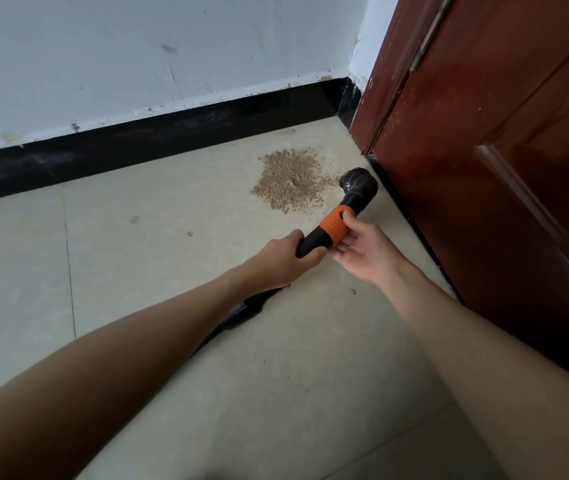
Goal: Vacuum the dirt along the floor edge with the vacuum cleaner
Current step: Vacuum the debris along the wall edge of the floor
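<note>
Looking barely started: dirt pile [291,180] sits whole beside the nozzle [359,185]. Left hand [285,259] grips the vacuum tube [311,242], right hand [362,247] loosely pinches its orange collar [335,228].

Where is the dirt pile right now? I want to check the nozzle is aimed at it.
In the head view the dirt pile lies on the floor tiles right of centre, near the corner between the black skirting and the door, with the nozzle at its right edge.

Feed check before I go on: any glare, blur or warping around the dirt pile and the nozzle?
Head view: soft even light, no glare; the dirt pile is sharp, the nozzle slightly smeared; wide-angle bowing curves the baseboard and door; left hand and right hand are in focus.
</note>
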